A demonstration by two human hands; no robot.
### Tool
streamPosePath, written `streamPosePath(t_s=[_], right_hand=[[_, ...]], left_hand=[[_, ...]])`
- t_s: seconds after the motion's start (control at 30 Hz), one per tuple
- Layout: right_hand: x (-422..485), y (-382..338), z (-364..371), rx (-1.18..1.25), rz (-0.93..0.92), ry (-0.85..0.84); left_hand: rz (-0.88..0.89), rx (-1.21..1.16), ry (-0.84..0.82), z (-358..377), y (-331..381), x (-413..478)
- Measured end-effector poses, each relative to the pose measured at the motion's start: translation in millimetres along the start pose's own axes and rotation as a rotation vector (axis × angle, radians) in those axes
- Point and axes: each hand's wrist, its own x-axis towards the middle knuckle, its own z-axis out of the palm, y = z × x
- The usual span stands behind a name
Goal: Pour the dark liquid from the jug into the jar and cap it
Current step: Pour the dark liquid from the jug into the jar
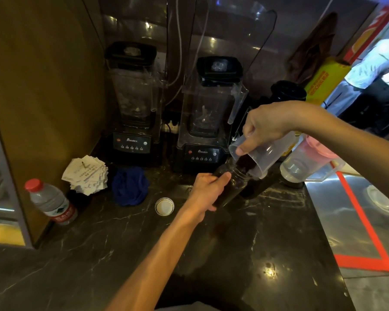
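My right hand (265,126) grips a clear plastic jug (267,157) and holds it tipped steeply to the left. Dark liquid has pooled at the jug's lip, which sits over the mouth of a clear jar (234,185). My left hand (208,190) is wrapped round the jar's body and holds it tilted toward the jug above the dark marble counter (189,254). The jar looks dark inside. Its round cap (164,206) lies upside down on the counter, just left of my left wrist.
Two black blenders (133,102) (208,115) stand at the back. A blue cloth (130,185), a wad of paper receipts (85,173) and a water bottle (51,202) lie to the left. Another clear jug with a pink lid (310,162) stands right. A person stands at far right.
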Motion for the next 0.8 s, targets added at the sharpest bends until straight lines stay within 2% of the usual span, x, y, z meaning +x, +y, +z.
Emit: streamPosePath(t_s=[0.33,0.8], right_hand=[[-1,-7,2,-0.149,0.047,0.088],[-2,-15,-2,-0.233,0.075,0.158]], left_hand=[[-0.035,0.004,0.009,6,4,6],[-0.034,-0.020,0.050,8,12,11]])
